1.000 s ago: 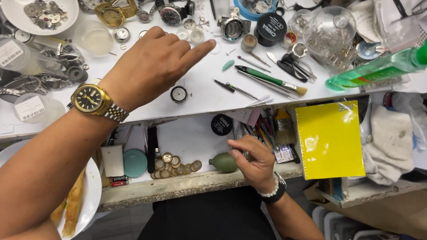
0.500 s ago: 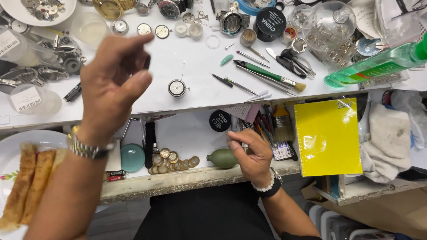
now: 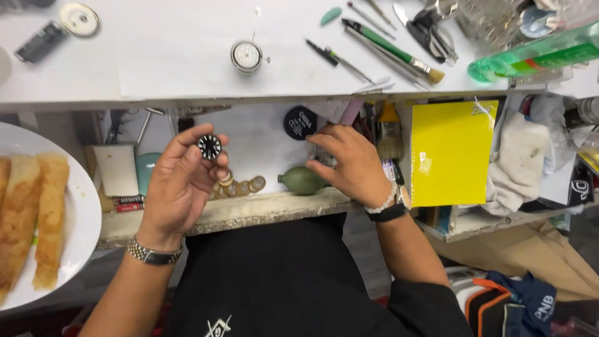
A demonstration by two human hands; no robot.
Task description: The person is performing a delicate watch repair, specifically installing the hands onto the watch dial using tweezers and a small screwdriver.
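Note:
My left hand [image 3: 181, 184] holds a small round black watch dial [image 3: 209, 146] between thumb and fingertips, above the open drawer [image 3: 262, 206]. My right hand [image 3: 349, 163] rests inside the drawer, fingers curled over small items beside a green rubber blower [image 3: 301, 181] and a black round tin [image 3: 299, 122]; what it grips is hidden. On the white bench top [image 3: 156, 68] sits a white-faced watch movement [image 3: 247, 56]. Coins or round parts [image 3: 240, 186] lie in a row in the drawer under my left hand.
A white plate [image 3: 84, 212] with fried flat pieces sits at the left. Screwdrivers, a green-handled brush [image 3: 393, 53] and tweezers lie on the bench at the upper right. A yellow notebook [image 3: 452, 153], a white cloth [image 3: 518, 162] and a green bottle [image 3: 536, 59] are on the right.
My left hand came down from the bench top to the drawer and now holds the black dial. The view tilted downward. My right hand stayed in the drawer.

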